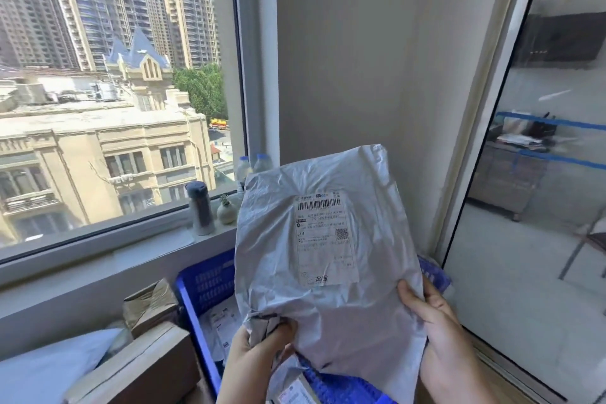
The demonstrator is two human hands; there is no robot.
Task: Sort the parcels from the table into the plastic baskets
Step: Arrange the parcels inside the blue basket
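Cardboard boxes (151,305): stacked to the left of the left-hand grip, beside the blue basket's outer wall.
Windowsill (131,239): carried a dark flask (200,207) and a small round vase (226,211), above and left of both grips.
Blue basket (203,285): sat below and behind the grips, with labelled parcels inside.
Left hand (259,346): grip clamped on the grey parcel's crumpled lower-left corner.
Grey parcel (328,315): held upright in the air between the two grips, above the basket, with its white label (324,236) facing the camera.
Right hand (433,315): grip clamped on the parcel's lower-right edge, thumb across the front.
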